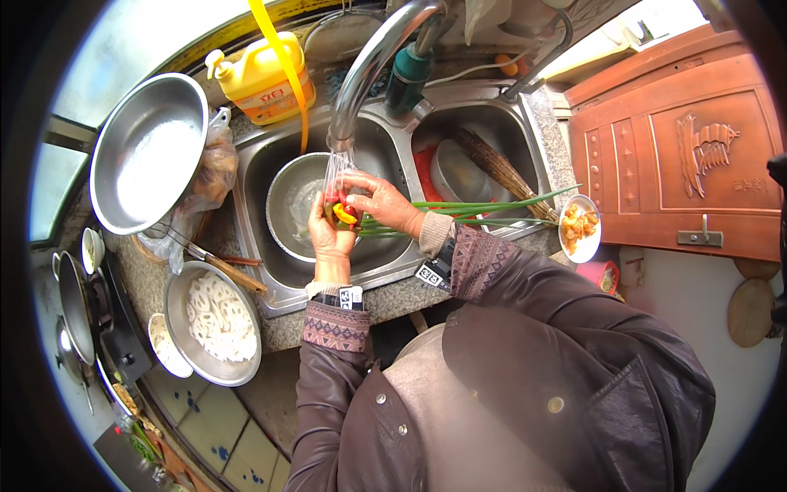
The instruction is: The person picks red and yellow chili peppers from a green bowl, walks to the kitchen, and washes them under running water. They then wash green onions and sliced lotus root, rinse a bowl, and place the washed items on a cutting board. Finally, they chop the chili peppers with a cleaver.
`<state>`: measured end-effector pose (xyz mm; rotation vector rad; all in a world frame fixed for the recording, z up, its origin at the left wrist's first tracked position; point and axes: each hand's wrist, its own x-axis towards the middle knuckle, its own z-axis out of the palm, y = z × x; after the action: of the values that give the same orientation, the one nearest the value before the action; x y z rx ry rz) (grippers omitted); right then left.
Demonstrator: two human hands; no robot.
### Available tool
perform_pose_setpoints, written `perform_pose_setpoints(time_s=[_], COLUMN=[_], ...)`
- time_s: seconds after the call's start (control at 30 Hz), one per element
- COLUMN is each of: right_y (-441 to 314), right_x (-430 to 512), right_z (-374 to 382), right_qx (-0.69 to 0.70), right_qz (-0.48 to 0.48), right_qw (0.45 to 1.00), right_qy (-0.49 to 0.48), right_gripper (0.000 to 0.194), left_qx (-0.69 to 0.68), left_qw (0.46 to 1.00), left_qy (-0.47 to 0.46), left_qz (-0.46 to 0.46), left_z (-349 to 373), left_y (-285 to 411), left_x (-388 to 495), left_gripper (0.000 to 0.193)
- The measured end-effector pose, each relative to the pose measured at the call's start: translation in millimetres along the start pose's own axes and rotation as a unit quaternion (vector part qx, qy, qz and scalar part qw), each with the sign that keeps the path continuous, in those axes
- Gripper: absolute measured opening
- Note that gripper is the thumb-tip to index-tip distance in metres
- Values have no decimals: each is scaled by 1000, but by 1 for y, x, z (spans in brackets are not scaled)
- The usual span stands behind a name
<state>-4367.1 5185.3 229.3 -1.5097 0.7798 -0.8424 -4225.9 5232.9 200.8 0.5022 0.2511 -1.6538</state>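
Water runs from the chrome faucet (pixel 363 74) over several red and yellow peppers (pixel 345 213). They lie in my left hand (pixel 331 237), which is cupped around them under the stream. My right hand (pixel 384 203) touches the peppers from the right side, its fingers partly bent; whether it grips one is hidden. Below both hands a metal basin (pixel 289 209) stands in the left sink bowl (pixel 381 258). Long green onions (pixel 504 208) stretch from beneath my hands to the right, across the sink divider and the right bowl.
A metal basin of sliced lotus root (pixel 221 313) and a large empty metal basin (pixel 154 154) stand left. A yellow detergent jug (pixel 270 80) is behind the sink. At right are a twig brush (pixel 501 166), a metal bowl (pixel 458 169) and a bowl of food pieces (pixel 580 229).
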Motion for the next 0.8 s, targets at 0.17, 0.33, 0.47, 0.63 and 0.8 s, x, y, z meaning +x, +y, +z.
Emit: perform_pose_setpoints(time_s=[0.17, 0.33, 0.47, 0.63, 0.8], right_y=[11, 33, 41, 12, -27], right_x=[11, 41, 56, 45, 7], right_z=[-25, -84, -110, -102, -13], right_qx=[132, 330, 415, 549, 288], right_qz=[162, 215, 258, 240, 245], right_qw=[930, 868, 824, 766, 923], right_qy=[301, 302, 286, 232, 70], right_gripper=[15, 21, 10, 21, 34], left_qx=[13, 30, 55, 91, 98], left_qw=[1000, 999, 998, 995, 987], left_qy=[-10, -13, 5, 49, 125], left_qz=[-18, -8, -1, -9, 0], left_z=[1, 9, 16, 22, 30], left_y=[7, 12, 14, 15, -8], left_x=[-5, -19, -31, -44, -43], left_gripper=[31, 31, 30, 29, 18])
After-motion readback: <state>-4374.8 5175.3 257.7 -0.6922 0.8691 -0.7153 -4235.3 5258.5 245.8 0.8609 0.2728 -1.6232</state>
